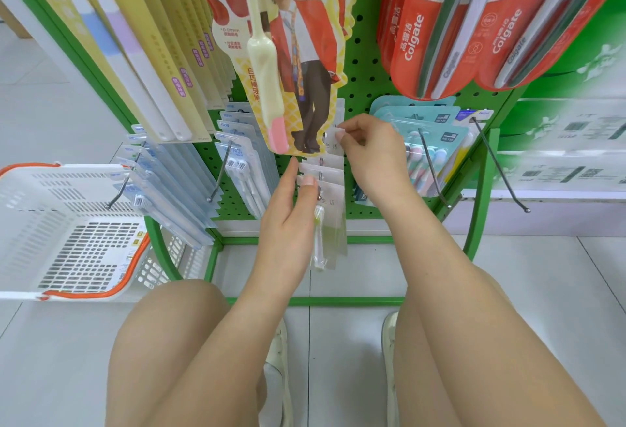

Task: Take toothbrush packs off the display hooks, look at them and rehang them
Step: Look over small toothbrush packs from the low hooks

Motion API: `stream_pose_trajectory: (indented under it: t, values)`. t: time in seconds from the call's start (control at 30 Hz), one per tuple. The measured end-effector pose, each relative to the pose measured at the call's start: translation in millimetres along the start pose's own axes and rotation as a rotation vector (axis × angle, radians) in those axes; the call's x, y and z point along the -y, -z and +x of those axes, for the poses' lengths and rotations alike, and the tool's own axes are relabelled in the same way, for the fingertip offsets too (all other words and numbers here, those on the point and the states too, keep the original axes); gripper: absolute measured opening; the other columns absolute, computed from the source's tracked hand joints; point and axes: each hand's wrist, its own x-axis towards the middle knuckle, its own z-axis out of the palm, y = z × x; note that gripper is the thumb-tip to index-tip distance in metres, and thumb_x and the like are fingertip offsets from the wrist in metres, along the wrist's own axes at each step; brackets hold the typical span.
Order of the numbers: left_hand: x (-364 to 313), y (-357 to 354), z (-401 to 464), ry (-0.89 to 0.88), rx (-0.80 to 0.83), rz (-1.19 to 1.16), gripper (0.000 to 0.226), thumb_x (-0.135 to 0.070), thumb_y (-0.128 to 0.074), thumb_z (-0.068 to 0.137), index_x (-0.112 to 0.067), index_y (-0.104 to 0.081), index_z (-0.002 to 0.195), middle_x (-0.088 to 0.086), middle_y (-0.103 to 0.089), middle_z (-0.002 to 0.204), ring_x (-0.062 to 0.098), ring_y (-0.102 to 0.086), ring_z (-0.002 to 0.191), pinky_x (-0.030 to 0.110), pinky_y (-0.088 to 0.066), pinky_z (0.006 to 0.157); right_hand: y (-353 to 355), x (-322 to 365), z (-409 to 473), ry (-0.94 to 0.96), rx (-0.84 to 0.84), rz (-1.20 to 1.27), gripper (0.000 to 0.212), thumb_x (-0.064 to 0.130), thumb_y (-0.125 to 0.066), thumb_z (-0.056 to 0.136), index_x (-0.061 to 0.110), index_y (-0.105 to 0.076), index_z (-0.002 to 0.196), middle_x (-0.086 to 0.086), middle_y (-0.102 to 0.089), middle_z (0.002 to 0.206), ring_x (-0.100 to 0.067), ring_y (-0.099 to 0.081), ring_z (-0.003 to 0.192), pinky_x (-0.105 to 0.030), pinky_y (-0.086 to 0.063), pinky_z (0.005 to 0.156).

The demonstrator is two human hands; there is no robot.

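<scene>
Several pale grey toothbrush packs (330,209) hang on a low hook (320,175) at the middle of the green pegboard (367,87). My right hand (371,152) pinches the top corner of the rearmost pack (333,140) between thumb and fingers. My left hand (289,220) is at the front of the same row, thumb pressed on the top edge of a front pack, fingers straight behind it. A white and green brush shows through the front pack.
A white basket (67,233) with an orange rim sits at the left on the floor. Blue packs (169,189) hang left, teal packs (426,155) right, red Colgate packs (474,26) above. A bare hook (501,169) juts out at the right. My knees are below.
</scene>
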Motion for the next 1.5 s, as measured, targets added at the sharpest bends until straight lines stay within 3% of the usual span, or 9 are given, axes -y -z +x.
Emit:
stream_pose_trajectory:
  t: [0.27, 0.37, 0.5, 0.6, 0.77, 0.87, 0.97, 1.27, 1.5]
  values:
    - [0.3, -0.4, -1.9, -0.027, -0.020, -0.002, 0.048, -0.035, -0.040, 0.103, -0.032, -0.032, 0.149, -0.019, -0.035, 0.151, -0.006, -0.031, 0.134, 0.014, -0.022, 0.105, 16.5, 9.0, -21.7, 0.031, -0.106, -0.063, 0.007, 0.024, -0.061, 0.087, 0.023, -0.064, 0.081, 0.013, -0.058, 0.071, -0.011, -0.058, 0.076, -0.023, -0.038, 0.062]
    - [1.0, -1.2, -2.7, -0.075, -0.073, -0.054, 0.042, -0.032, -0.041, 0.103, -0.030, -0.041, 0.145, -0.025, -0.042, 0.139, -0.015, -0.036, 0.122, 0.001, -0.025, 0.095, 28.5, 8.3, -29.5, 0.019, -0.129, -0.055, 0.008, 0.022, -0.061, 0.086, 0.023, -0.060, 0.078, 0.015, -0.057, 0.068, -0.009, -0.056, 0.073, -0.022, -0.036, 0.063]
    - [1.8, 1.1, -1.1, -0.175, -0.250, -0.170, 0.023, -0.018, -0.042, 0.103, -0.026, -0.063, 0.107, -0.024, -0.062, 0.100, -0.019, -0.053, 0.090, 0.004, -0.039, 0.078, 45.9, 4.0, -44.3, 0.045, -0.178, 0.061, 0.008, 0.022, -0.061, 0.088, 0.025, -0.060, 0.080, 0.018, -0.059, 0.069, 0.001, -0.057, 0.067, -0.013, -0.041, 0.066]
    - [0.8, 3.0, -4.0, -0.346, -0.317, -0.211, 0.025, -0.015, -0.043, 0.101, -0.027, -0.062, 0.092, -0.023, -0.064, 0.089, -0.007, -0.058, 0.091, 0.013, -0.042, 0.081, 60.2, -0.8, -53.4, 0.088, -0.230, 0.172, 0.011, 0.022, -0.061, 0.090, 0.028, -0.058, 0.082, 0.019, -0.058, 0.071, 0.003, -0.055, 0.064, -0.015, -0.044, 0.066]
    - [3.7, -6.7, -18.7, -0.560, -0.145, -0.128, 0.019, -0.024, -0.045, 0.097, -0.029, -0.062, 0.105, -0.016, -0.066, 0.103, 0.007, -0.062, 0.102, 0.026, -0.049, 0.087, 90.6, -7.2, -58.3, 0.011, -0.201, 0.484, 0.016, 0.009, -0.059, 0.093, 0.019, -0.061, 0.080, 0.009, -0.061, 0.067, -0.007, -0.056, 0.059, -0.025, -0.051, 0.053]
    - [7.1, -16.7, -23.4, -0.597, -0.039, 0.009, 0.020, -0.029, -0.048, 0.094, -0.033, -0.059, 0.111, -0.012, -0.064, 0.109, 0.003, -0.060, 0.101, 0.018, -0.047, 0.086, 103.0, -10.5, -59.6, -0.078, -0.154, 0.613, 0.020, 0.006, -0.056, 0.094, 0.014, -0.060, 0.076, 0.010, -0.064, 0.058, -0.009, -0.057, 0.050, -0.020, -0.047, 0.046]
    - [8.7, -27.0, -27.5, -0.699, -0.023, 0.150, 0.016, -0.030, -0.052, 0.092, -0.028, -0.059, 0.106, -0.013, -0.060, 0.094, 0.003, -0.057, 0.085, 0.015, -0.044, 0.078, 106.7, -12.2, -62.3, -0.105, -0.139, 0.604, 0.020, 0.006, -0.059, 0.092, 0.013, -0.060, 0.074, 0.007, -0.063, 0.056, -0.010, -0.057, 0.049, -0.020, -0.047, 0.046]
    - [13.3, -37.1, -24.6, -0.570, -0.026, 0.603, 0.039, -0.062, -0.039, 0.084, -0.027, -0.046, 0.069, -0.012, -0.045, 0.061, 0.002, -0.048, 0.067, 0.014, -0.026, 0.052, 91.8, -7.5, -67.8, -0.064, -0.069, 0.504, 0.020, 0.007, -0.064, 0.089, 0.011, -0.057, 0.071, 0.011, -0.055, 0.047, -0.006, -0.051, 0.045, -0.020, -0.047, 0.045]
    - [9.7, -36.2, -22.4, -0.529, -0.105, 0.492, 0.043, -0.055, -0.040, 0.091, -0.024, -0.034, 0.061, -0.005, -0.037, 0.054, 0.013, -0.041, 0.058, 0.021, -0.025, 0.050, 92.0, -3.6, -72.3, -0.026, 0.193, 0.525, 0.016, 0.014, -0.062, 0.091, 0.010, -0.062, 0.075, 0.010, -0.054, 0.048, -0.007, -0.053, 0.047, -0.020, -0.049, 0.048]
